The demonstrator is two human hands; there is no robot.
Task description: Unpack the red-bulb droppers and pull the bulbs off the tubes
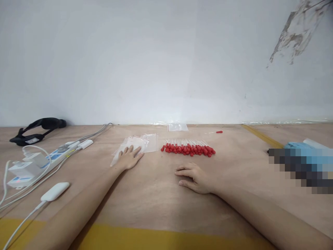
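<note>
Head view: the left hand (129, 158) lies flat and released on a stack of clear bags (137, 144), which look empty. The right hand (194, 177) rests loosely curled on the worktop (156, 194), grasping nothing, near a row of red-tipped swabs (188, 148). One more bag (177, 127) and a lone swab (216, 132) lie behind. A power strip (39, 163) sits left. At the right edge, a blurred patch hides something blue (301, 166).

Matt wooden tabletop (156, 194), glossy clear plastic bags (140, 143), red-tipped white plastic swabs (188, 148), smooth white plastic power strip (39, 163).
</note>
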